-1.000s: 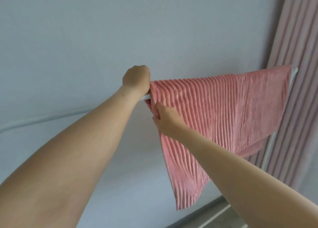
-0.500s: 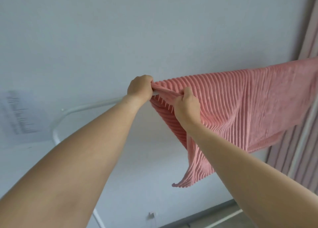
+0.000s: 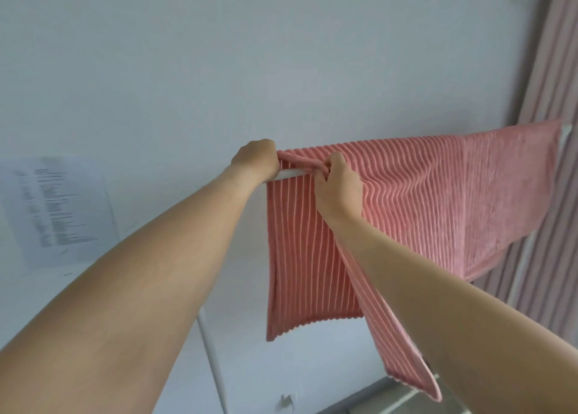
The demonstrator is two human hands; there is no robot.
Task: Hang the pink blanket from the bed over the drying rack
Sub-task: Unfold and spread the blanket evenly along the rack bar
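Note:
The pink ribbed blanket (image 3: 438, 201) lies draped over the white top bar of the drying rack (image 3: 291, 173), spread from the middle to the right end. My left hand (image 3: 255, 160) grips the blanket's top left corner at the bar. Just to its right, my right hand (image 3: 337, 185) pinches a rolled fold of the blanket near the bar. A back layer hangs straight down behind my right forearm, and a front flap trails low toward the lower right.
The rack's white upright leg (image 3: 212, 363) runs down under my left forearm. A printed paper sheet (image 3: 53, 207) is stuck on the pale wall at the left. Pink curtains (image 3: 550, 101) hang at the right, close behind the rack's right end.
The left end of the blanket has been pulled over the bar, so a back layer now hangs straight down. My right hand rose to the bar beside my left hand. The view shifted left.

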